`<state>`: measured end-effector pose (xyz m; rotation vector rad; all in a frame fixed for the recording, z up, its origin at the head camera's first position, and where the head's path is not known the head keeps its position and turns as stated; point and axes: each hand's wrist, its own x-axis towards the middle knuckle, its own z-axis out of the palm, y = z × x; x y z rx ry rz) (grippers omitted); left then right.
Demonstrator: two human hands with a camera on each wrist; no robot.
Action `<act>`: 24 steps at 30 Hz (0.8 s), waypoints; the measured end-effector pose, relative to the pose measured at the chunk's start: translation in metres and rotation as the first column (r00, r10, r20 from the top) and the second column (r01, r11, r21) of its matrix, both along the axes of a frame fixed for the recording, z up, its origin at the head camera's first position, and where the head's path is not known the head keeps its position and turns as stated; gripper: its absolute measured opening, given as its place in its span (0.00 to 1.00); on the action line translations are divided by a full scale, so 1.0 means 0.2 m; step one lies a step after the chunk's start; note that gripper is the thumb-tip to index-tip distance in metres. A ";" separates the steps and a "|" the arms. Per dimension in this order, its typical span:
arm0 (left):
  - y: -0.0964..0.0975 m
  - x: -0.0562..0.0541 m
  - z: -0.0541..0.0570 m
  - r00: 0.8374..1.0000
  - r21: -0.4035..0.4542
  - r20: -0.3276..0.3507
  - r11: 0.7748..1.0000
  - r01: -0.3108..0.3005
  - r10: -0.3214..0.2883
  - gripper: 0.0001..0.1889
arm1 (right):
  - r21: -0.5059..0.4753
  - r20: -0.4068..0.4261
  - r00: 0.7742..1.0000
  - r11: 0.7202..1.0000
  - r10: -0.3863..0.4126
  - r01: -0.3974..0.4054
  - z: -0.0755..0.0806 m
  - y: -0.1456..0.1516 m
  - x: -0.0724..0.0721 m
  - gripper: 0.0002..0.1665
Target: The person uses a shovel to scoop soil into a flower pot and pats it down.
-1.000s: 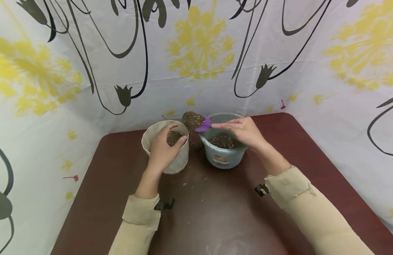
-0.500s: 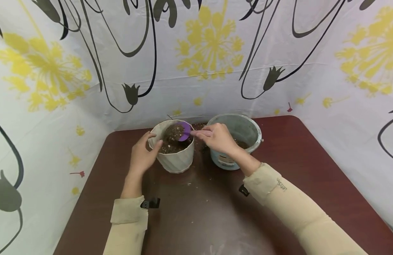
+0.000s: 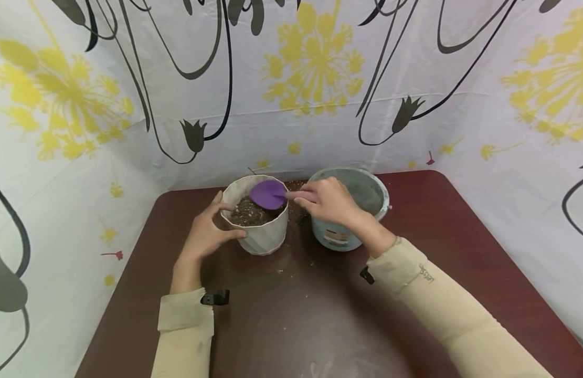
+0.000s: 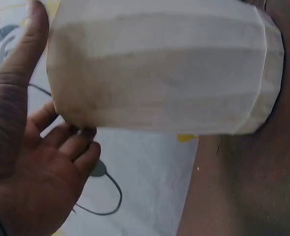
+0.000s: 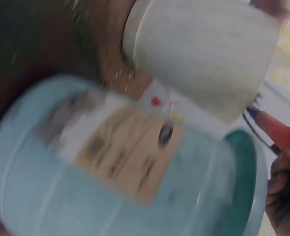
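A whitish faceted plant pot (image 3: pixel 262 239) with dark soil (image 3: pixel 251 211) inside stands at the back of the table. My left hand (image 3: pixel 203 233) holds its left rim, thumb at the front and fingers round the side; the left wrist view shows the curled fingers (image 4: pixel 80 147) against the pot's wall. My right hand (image 3: pixel 331 199) grips the pink handle of a small hand trowel (image 3: pixel 268 195). Its purple blade is over the pot's opening, tipped with its back upward. In the right wrist view the trowel handle (image 5: pixel 277 130) shows beside the pot, partly cut off.
A light-blue bucket (image 3: pixel 332 236) with a label stands just right of the pot, under my right forearm. Soil crumbs lie on the brown table (image 3: pixel 291 315) between and before them. A patterned cloth wall (image 3: pixel 291 131) rises close behind.
My right hand has carried the loaded trowel left from the bucket to over the pot and turned it over; the soil has left the blade. My left hand has shifted to the pot's left rim.
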<state>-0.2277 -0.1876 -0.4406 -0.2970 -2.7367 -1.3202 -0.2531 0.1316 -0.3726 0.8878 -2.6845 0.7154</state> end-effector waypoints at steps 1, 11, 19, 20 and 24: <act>-0.01 0.00 0.00 1.000 -0.006 -0.012 1.000 0.005 -0.005 0.33 | -0.010 0.024 1.000 1.000 -0.008 0.008 -0.01 -0.03 0.00 0.15; 0.19 0.15 -0.12 0.940 0.047 -0.255 0.974 -0.223 0.227 0.30 | 0.272 0.075 0.991 0.958 -0.113 0.089 -0.01 -0.23 -0.01 0.17; 0.17 0.15 -0.12 0.825 0.012 -0.550 0.989 -0.148 0.130 0.22 | 0.258 -0.088 0.996 0.965 -0.022 0.044 0.03 -0.21 -0.01 0.12; 0.16 0.15 -0.12 0.808 0.012 -0.576 0.990 -0.140 0.121 0.22 | 0.273 -0.095 0.995 0.961 -0.007 0.033 0.02 -0.21 -0.01 0.13; 0.24 0.17 -0.18 0.751 0.046 -0.634 0.978 -0.203 0.185 0.20 | 0.260 -0.086 0.996 0.965 0.006 0.017 0.02 -0.20 0.00 0.13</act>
